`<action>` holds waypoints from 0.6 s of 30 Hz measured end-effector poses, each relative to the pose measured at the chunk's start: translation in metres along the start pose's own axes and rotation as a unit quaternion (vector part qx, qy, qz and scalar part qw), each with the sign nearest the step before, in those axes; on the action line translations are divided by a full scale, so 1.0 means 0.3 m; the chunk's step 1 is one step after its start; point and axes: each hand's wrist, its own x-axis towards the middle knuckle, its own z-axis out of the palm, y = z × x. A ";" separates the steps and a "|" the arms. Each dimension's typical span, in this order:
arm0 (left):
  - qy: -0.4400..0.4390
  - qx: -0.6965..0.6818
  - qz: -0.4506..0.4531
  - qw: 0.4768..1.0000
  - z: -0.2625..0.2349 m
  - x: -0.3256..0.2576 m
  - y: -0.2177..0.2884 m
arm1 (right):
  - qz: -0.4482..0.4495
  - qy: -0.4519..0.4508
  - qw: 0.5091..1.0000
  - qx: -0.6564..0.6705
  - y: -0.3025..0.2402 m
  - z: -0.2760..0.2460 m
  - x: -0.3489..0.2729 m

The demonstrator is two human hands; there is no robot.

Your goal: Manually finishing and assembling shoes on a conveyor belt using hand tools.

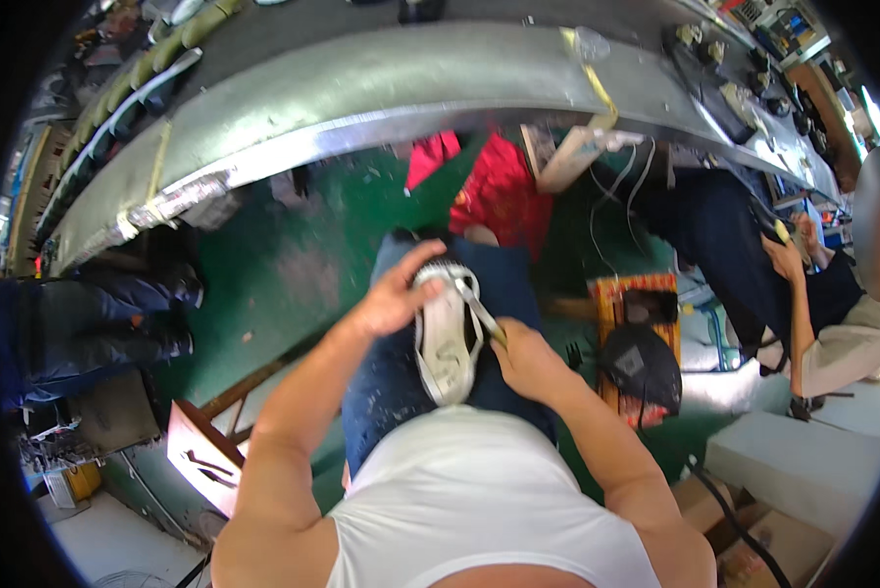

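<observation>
A shoe (444, 358) with its pale, whitish bottom facing up lies on my thighs, its dark toe end pointing away from me. My left hand (398, 297) grips it around the toe from the left, thumb lying over the pale surface. In my right hand (528, 361) is a hand tool with a yellowish handle (500, 335) and a light grey, narrow metal part (475, 304). That metal part reaches over the toe area close to my left thumb. Whether the tool's tip touches the shoe, I cannot tell. My fingers hide much of the handle.
A metal-edged bench (361, 113) curves across in front of me. Red cloth (499, 191) hangs below it. To the right are a dark rounded object (641, 365) by an orange-edged box and a co-worker's hand (785, 257) holding a dark item. At left stands another person's legs (116, 328).
</observation>
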 end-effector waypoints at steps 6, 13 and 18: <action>0.124 -0.133 -0.072 0.981 0.085 0.059 -0.041 | 0.012 -0.133 0.991 -0.028 0.034 -0.098 0.034; 0.119 -0.025 0.022 0.992 0.131 -0.059 0.029 | 0.054 0.009 0.985 0.162 0.001 -0.088 0.023; 0.076 0.131 0.168 0.974 0.236 -0.198 0.198 | -0.082 0.134 0.956 0.249 -0.039 -0.008 0.102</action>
